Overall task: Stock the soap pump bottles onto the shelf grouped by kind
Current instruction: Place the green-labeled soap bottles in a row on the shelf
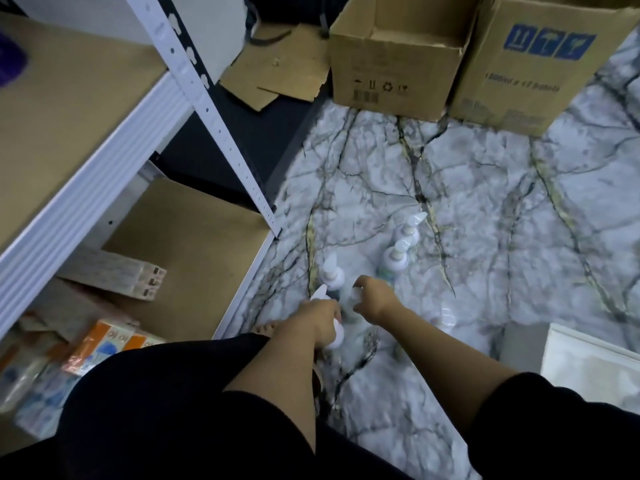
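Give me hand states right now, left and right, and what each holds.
Left hand: closed round a white pump bottle, lifted off the floor.
Right hand: fingers curled on the pump head of a bottle standing on the floor.

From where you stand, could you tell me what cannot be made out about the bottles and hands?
- Bottle labels: head view, blurred and too small, so kinds are unreadable.
- Bottle in the left hand: body mostly hidden by the hand.
- Right hand: its fingers face away; the grip on the pump top is unclear.
- Lower shelf: its left part is cut off by the upper shelf.
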